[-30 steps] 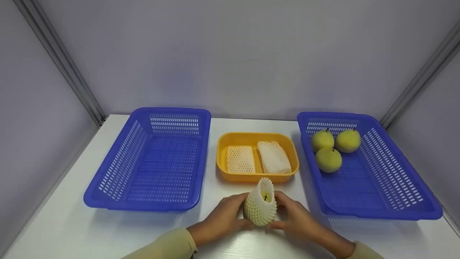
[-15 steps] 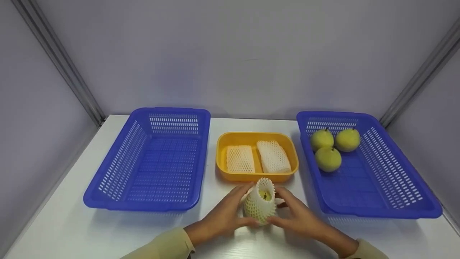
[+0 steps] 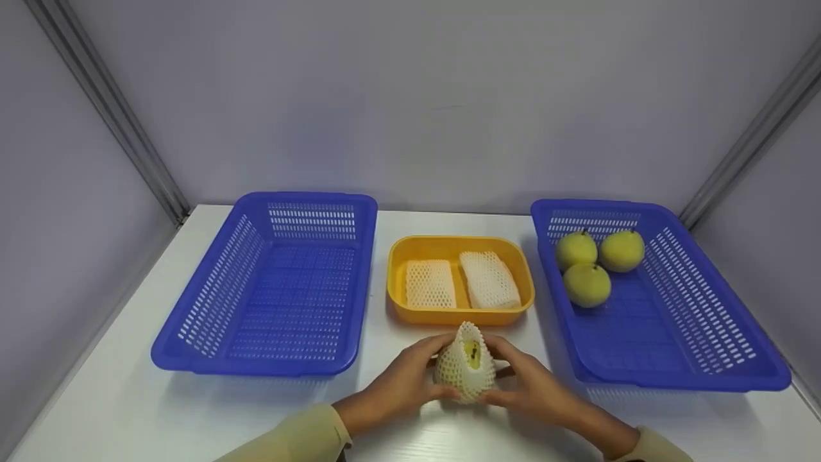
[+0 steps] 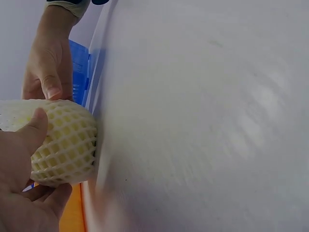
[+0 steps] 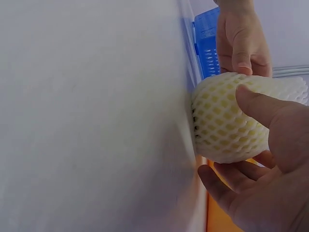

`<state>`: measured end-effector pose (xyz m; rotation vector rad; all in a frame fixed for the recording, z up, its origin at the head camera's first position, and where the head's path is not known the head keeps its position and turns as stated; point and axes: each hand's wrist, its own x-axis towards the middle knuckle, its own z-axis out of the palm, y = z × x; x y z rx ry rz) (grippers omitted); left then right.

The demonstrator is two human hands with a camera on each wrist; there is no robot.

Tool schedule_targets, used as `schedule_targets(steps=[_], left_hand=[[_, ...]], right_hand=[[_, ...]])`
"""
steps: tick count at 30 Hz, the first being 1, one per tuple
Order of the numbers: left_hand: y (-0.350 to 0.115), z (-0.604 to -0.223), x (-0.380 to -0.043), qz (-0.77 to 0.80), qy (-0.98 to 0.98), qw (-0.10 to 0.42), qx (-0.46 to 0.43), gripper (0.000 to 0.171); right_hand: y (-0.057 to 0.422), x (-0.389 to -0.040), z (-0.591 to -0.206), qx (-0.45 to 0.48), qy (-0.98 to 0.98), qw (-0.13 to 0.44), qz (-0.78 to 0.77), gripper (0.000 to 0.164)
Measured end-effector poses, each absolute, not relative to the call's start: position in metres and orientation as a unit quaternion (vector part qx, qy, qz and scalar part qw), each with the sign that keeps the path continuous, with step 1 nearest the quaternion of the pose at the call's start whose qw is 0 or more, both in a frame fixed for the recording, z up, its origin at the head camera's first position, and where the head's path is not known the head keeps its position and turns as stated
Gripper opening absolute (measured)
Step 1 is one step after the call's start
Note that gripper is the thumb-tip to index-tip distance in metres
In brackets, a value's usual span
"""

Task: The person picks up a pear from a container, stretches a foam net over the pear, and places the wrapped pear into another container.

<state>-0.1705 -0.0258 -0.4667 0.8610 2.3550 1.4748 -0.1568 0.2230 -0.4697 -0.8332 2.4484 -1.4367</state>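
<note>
A yellow-green pear stands upright on the white table, wrapped in a white foam net sleeve. The sleeve's open end rises above the pear, and the dark stem shows inside it. On the left side my left hand holds the wrapped pear, its thumb lying on the net in the left wrist view. My right hand holds the other side. In the right wrist view, the right thumb presses the mesh while the fingers curl beneath; some fingertips are hidden behind the fruit.
Behind the hands sits a yellow tray with two flat foam nets. A blue basket stands at left. Another blue basket at right holds three bare pears. Grey-white walls enclose the table.
Both hands loosened slightly, then closed around the wrapped pear again. The sleeve's open top has turned and now tapers to a point, leaning slightly left. Baskets and tray have stayed put.
</note>
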Motion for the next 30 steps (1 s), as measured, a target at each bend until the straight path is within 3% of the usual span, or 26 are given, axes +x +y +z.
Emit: schedule_targets(steps=[11, 30], left_hand=[[-0.025, -0.471, -0.17, 0.478, 0.819, 0.139, 0.287, 0.091], [-0.027, -0.448, -0.175, 0.585, 0.745, 0.164, 0.274, 0.078]], right_hand=[[0.221, -0.157, -0.477, -0.254, 0.846, 0.096, -0.459, 0.085], [0.218, -0.158, -0.464, -0.213, 0.734, 0.11, -0.636, 0.068]])
